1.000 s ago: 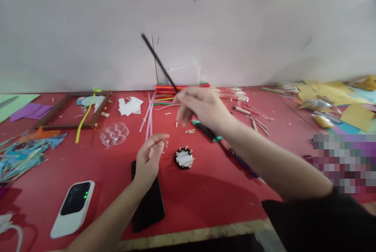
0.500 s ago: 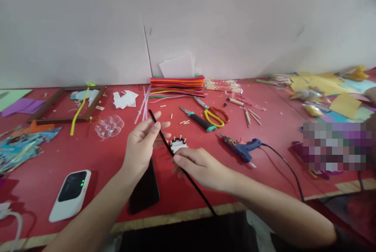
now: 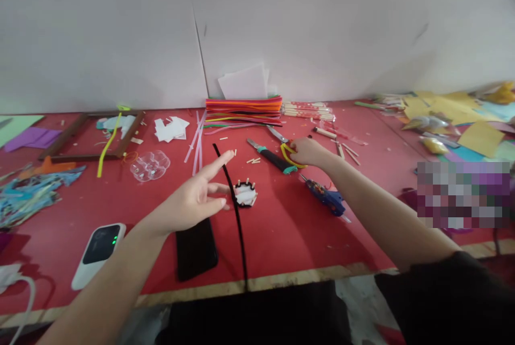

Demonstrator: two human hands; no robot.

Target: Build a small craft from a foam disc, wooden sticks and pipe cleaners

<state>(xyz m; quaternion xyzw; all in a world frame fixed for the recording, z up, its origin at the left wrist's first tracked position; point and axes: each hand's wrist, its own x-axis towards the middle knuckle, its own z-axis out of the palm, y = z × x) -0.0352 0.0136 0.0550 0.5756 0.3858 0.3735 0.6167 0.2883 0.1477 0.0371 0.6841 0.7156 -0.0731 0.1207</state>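
Note:
My left hand (image 3: 193, 200) has its fingers spread beside a thin black pipe cleaner (image 3: 240, 232), which runs from near the fingertips down to the table's front edge. Just right of the pipe cleaner sits a small white disc (image 3: 245, 195) with a black rim and short wooden pegs standing around it. My right hand (image 3: 309, 152) reaches farther forward, its fingers closed on the handles of the scissors (image 3: 275, 133), which have a yellow and an orange loop. Part of the handles is hidden behind the fingers. Left of the scissors lies a black-and-teal-handled tool (image 3: 273, 160).
A blue glue gun (image 3: 325, 197) lies under my right forearm. A black phone (image 3: 196, 252) and a white device (image 3: 98, 254) are near the front. Bundled coloured pipe cleaners (image 3: 243, 111), a wooden frame (image 3: 76, 136) and coloured papers (image 3: 480, 139) lie farther out.
My left hand has opened off the black pipe cleaner, which now lies more upright in view. My right hand has let go of it and moved forward and right onto the scissors.

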